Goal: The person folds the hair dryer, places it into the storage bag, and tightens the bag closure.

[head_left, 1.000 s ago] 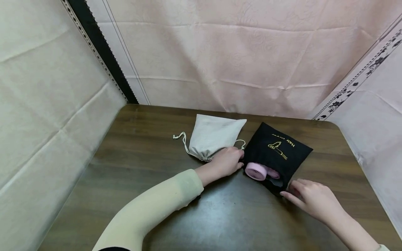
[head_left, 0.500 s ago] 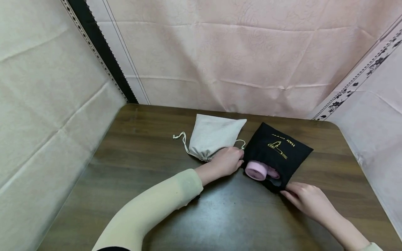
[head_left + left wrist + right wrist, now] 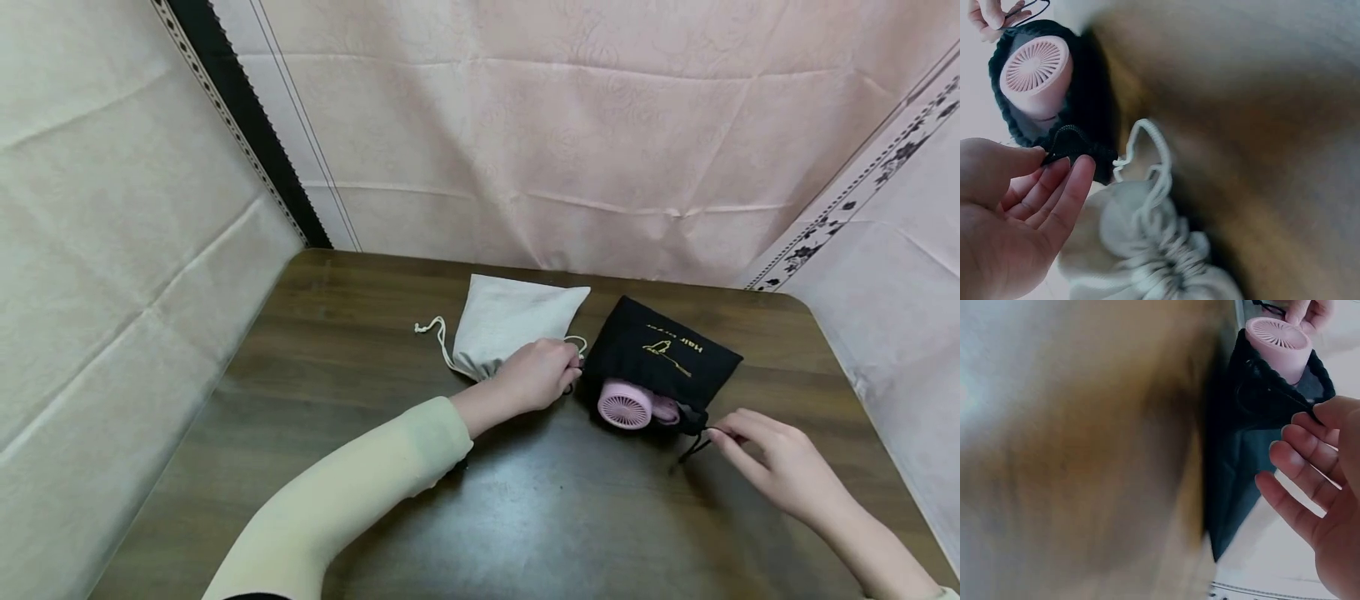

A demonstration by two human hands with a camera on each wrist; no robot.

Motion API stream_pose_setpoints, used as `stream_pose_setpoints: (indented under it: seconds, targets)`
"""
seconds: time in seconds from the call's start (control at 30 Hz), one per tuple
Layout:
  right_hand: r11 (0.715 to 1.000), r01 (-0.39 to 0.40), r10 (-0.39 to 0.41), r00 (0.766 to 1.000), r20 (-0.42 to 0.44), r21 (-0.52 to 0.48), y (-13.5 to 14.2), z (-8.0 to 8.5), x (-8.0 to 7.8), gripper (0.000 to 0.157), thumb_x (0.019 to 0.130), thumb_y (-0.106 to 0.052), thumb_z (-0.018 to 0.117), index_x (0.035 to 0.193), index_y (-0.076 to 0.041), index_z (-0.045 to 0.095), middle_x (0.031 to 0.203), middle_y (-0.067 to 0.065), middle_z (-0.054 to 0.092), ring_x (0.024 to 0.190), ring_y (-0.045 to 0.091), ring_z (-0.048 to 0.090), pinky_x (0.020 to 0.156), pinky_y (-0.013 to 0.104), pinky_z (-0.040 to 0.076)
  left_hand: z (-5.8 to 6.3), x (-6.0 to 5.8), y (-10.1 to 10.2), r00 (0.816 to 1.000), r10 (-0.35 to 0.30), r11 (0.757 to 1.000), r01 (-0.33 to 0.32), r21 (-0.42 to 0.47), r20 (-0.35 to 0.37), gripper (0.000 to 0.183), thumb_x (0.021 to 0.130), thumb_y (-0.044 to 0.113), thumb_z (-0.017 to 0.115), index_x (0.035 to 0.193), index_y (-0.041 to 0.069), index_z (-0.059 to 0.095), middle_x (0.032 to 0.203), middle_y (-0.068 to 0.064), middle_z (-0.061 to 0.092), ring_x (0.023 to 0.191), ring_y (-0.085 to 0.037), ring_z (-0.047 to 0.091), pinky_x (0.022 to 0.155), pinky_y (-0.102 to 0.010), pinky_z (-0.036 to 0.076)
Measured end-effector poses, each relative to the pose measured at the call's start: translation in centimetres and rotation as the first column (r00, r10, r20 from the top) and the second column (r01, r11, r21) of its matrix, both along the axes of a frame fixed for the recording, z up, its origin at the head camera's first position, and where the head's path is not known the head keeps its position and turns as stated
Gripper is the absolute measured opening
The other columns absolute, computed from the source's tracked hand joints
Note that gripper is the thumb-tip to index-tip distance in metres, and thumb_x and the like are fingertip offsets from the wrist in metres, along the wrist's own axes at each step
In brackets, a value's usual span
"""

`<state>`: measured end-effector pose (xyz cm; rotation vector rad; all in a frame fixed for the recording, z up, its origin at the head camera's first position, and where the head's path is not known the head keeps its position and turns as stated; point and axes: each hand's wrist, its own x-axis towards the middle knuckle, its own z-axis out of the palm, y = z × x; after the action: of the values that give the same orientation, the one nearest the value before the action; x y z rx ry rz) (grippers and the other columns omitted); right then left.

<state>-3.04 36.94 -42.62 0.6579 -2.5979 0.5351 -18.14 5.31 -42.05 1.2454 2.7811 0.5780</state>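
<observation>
A black drawstring pouch (image 3: 693,362) lettered "Hair Dryer" in yellow lies right of centre on the table. Out of its gathered mouth pokes a pink hair dryer (image 3: 626,406), its round vented end facing the head camera; the rest is inside the cloth. My left hand (image 3: 536,375) pinches the black drawstring (image 3: 1072,129) at the left side of the mouth, between thumb and forefinger. On the opposite side, my right hand (image 3: 783,457) pinches the other drawstring end (image 3: 693,451) with thumb and index finger, its remaining fingers loosely bent in the right wrist view.
Partly behind my left hand lies a pale cloth drawstring bag (image 3: 517,312), pulled closed, with white cord (image 3: 441,337) loops at both sides. The brown wooden table (image 3: 360,358) is bordered by hanging cloths (image 3: 562,150) at the back and sides.
My right hand has moved outward to the right, drawing out the cord. The pouch's mouth has bunched up around the hair dryer, which has shifted slightly right. My left hand stays nearly in place.
</observation>
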Motion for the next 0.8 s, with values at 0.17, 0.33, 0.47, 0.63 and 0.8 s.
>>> stream_pose_setpoints:
  seconds: [0.17, 0.33, 0.47, 0.63, 0.8]
  targets:
    - [1.000, 0.011, -0.011, 0.999, -0.047, 0.002, 0.7, 1.9, -0.3, 0.033, 0.082, 0.005, 0.078, 0.089, -0.027, 0.070, 0.085, -0.021, 0.062, 0.077, -0.011, 0.052, 0.069, 0.017, 0.046, 1.7, 0.1, -0.5, 0.998, -0.011, 0.996, 0.006, 0.093, 0.058, 0.014, 0.107, 0.021, 0.067, 0.097, 0.013, 0.072, 0.092, 0.004, 0.071, 0.088, -0.011, 0.067, 0.083, -0.028, 0.055]
    - [0.998, 0.055, -0.057, 0.995, -0.087, -0.024, 1.2, 3.7, -0.5, 0.026, 0.086, 0.001, 0.077, 0.089, -0.025, 0.073, 0.085, -0.018, 0.066, 0.082, -0.016, 0.053, 0.066, 0.013, 0.047, 3.4, 0.2, -0.7, 0.994, -0.030, 0.981, 0.010, 0.192, 0.103, 0.014, 0.106, 0.020, 0.068, 0.095, 0.013, 0.072, 0.087, 0.005, 0.069, 0.080, -0.008, 0.062, 0.079, -0.022, 0.051]
    - [0.995, 0.078, -0.086, 0.988, -0.129, -0.068, 1.8, 4.9, -1.0, 0.015, 0.092, -0.004, 0.074, 0.088, -0.018, 0.075, 0.085, -0.014, 0.068, 0.085, -0.020, 0.053, 0.060, 0.012, 0.047, 5.1, 0.1, -0.6, 0.987, -0.034, 0.964, -0.009, 0.267, 0.154, 0.013, 0.107, 0.021, 0.067, 0.098, 0.014, 0.073, 0.082, 0.008, 0.068, 0.075, -0.004, 0.062, 0.078, -0.019, 0.050]
    - [0.984, 0.127, -0.146, 0.976, -0.159, -0.125, 2.6, 6.1, -1.4, 0.009, 0.096, -0.007, 0.073, 0.090, -0.011, 0.078, 0.087, -0.023, 0.067, 0.086, -0.023, 0.052, 0.068, 0.006, 0.041, 7.1, -0.3, -0.8, 0.984, -0.045, 0.938, -0.018, 0.345, 0.174, 0.012, 0.107, 0.021, 0.066, 0.099, 0.014, 0.072, 0.076, 0.009, 0.067, 0.071, -0.004, 0.061, 0.076, -0.019, 0.049]
    - [0.961, 0.197, -0.225, 0.966, -0.130, -0.196, 3.4, 6.7, -1.3, 0.009, 0.095, -0.001, 0.072, 0.090, -0.005, 0.078, 0.091, -0.040, 0.061, 0.087, -0.026, 0.051, 0.082, 0.000, 0.035, 8.1, -0.7, -2.0, 0.976, -0.058, 0.915, -0.032, 0.402, 0.209, 0.011, 0.107, 0.018, 0.064, 0.100, 0.013, 0.072, 0.082, 0.007, 0.073, 0.072, -0.003, 0.065, 0.078, -0.019, 0.051]
